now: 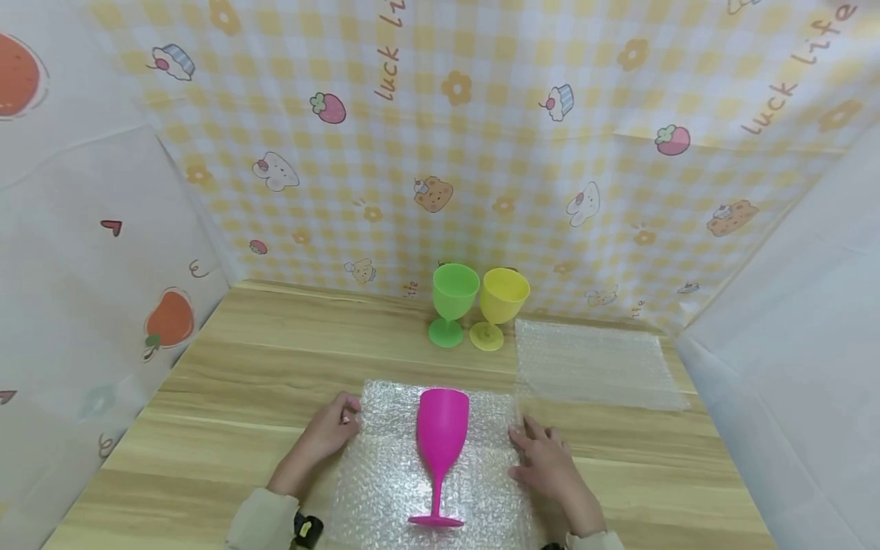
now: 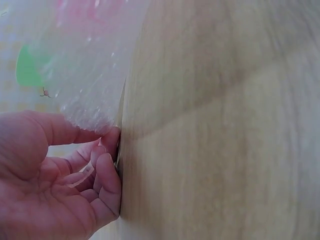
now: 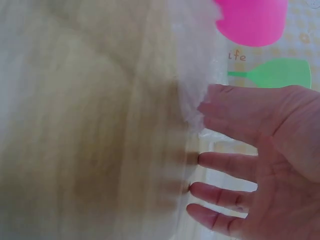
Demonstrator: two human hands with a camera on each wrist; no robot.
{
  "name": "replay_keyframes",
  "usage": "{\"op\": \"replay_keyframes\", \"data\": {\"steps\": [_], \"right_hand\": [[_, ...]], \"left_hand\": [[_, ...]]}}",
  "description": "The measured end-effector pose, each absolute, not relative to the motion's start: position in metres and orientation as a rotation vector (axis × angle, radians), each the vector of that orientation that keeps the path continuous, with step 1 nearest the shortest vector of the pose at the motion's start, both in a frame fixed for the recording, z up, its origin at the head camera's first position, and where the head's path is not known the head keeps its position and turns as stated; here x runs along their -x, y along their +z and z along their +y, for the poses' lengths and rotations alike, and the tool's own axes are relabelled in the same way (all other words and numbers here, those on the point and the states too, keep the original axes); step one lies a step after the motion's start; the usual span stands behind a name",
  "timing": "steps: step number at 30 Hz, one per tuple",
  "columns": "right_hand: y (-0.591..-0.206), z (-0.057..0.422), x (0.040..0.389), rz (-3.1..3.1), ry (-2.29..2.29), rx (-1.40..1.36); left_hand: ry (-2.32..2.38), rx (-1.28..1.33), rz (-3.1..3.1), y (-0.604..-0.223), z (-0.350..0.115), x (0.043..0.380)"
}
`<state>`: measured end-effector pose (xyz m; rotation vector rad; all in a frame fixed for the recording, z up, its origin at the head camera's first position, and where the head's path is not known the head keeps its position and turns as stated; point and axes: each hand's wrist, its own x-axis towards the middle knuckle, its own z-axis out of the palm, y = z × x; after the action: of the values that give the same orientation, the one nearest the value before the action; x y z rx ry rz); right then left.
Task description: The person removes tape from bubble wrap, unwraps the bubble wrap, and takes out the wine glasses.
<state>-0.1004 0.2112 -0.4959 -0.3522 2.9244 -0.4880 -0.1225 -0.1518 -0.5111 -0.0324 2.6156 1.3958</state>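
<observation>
A bright pink plastic goblet lies on its side on a sheet of bubble wrap, its bowl toward the wall and its foot toward me. My left hand pinches the sheet's left edge between thumb and fingers, seen closely as the bubble wrap in the left wrist view. At the opposite edge, the thumb and forefinger of my right hand grip the sheet. The other fingers of the right hand stretch out toward the table. Neither hand touches the goblet.
A green goblet and a yellow goblet stand upright by the back wall. Right of them, a second bubble wrap sheet lies flat on the wooden table. Patterned cloth hangs behind, and white cloth borders both sides.
</observation>
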Motion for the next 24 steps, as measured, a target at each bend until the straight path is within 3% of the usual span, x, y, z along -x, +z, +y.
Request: {"op": "replay_keyframes", "data": {"steps": [17, 24], "right_hand": [[-0.497, 0.214, 0.096, 2.937, -0.6, 0.388], [-0.494, 0.21, 0.096, 2.928, -0.608, 0.348]], "left_hand": [[1.439, 0.042, 2.625, -0.513, -0.151, 0.122], [0.989, -0.067, 3.036, -0.493, -0.134, 0.102]]}}
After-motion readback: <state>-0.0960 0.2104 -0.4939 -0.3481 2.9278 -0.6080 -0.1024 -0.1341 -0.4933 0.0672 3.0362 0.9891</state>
